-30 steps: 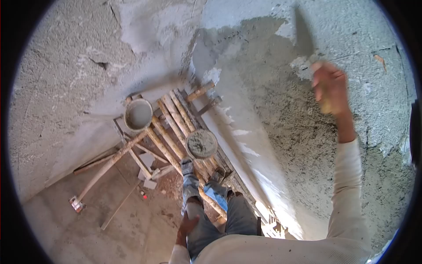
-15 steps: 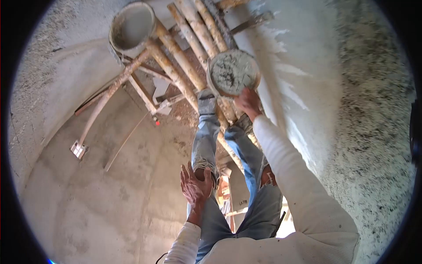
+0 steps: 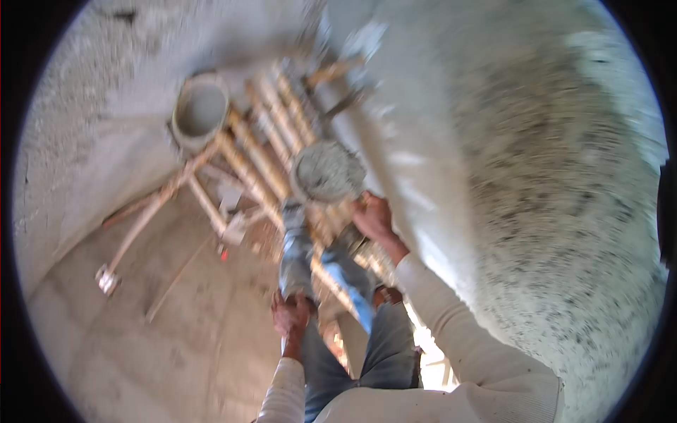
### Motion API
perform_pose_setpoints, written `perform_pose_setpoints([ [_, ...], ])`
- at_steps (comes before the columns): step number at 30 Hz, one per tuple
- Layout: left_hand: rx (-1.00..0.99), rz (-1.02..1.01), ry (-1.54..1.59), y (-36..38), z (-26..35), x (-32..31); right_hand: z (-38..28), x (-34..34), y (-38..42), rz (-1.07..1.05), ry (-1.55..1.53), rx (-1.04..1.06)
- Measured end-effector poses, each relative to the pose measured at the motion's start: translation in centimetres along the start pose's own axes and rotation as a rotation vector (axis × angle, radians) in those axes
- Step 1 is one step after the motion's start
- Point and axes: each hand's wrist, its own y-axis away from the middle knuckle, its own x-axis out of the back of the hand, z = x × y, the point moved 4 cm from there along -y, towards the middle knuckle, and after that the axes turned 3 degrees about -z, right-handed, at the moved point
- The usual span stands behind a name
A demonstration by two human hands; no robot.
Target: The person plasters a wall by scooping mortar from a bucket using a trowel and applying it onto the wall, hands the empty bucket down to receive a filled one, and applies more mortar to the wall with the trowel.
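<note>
A round pan of wet grey mortar (image 3: 326,173) sits on the wooden poles ahead of my feet. At its near right edge my right hand (image 3: 374,217) is closed, the fingers curled; what they grip is hidden by the hand and blur. A lump of mortar stands up at the pan's right side. My left hand (image 3: 290,315) is at my left knee, empty, its fingers apart and slightly bent.
A second bucket (image 3: 201,111) with grey liquid stands at the far left of the pole platform (image 3: 257,176). A rough speckled wall (image 3: 550,183) rises close on my right. Below the platform on the left is a concrete floor (image 3: 141,352); daylight shows between my legs.
The view has swung, so the platform and pan sit lower and further left. My right hand has drawn back from inside the pan's rim to just outside it. My left hand's fingers are more bent.
</note>
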Motion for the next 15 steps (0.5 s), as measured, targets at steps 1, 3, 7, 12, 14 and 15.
perform_pose_setpoints([
  [1,0.006,-0.026,0.063,0.3,-0.2,0.3,-3.4,4.5,0.5,0.069,0.074,0.04],
  [3,-0.141,0.046,0.157,-0.4,-2.1,-0.7,-11.7,13.7,1.7,0.051,0.22,0.048],
  [7,-0.228,0.039,0.215,-0.8,-3.3,1.4,-28.0,27.8,6.5,0.048,0.355,0.357],
  [12,-0.19,0.088,0.199,1.9,-1.7,10.6,-42.7,40.1,15.3,-0.397,-0.118,0.597],
  [14,-0.179,0.167,0.233,1.5,-3.9,11.9,-43.9,43.3,15.1,-0.605,-0.372,0.553],
  [15,-0.158,0.17,0.24,1.1,-4.9,12.5,-43.5,45.2,13.7,-0.686,-0.493,0.581],
])
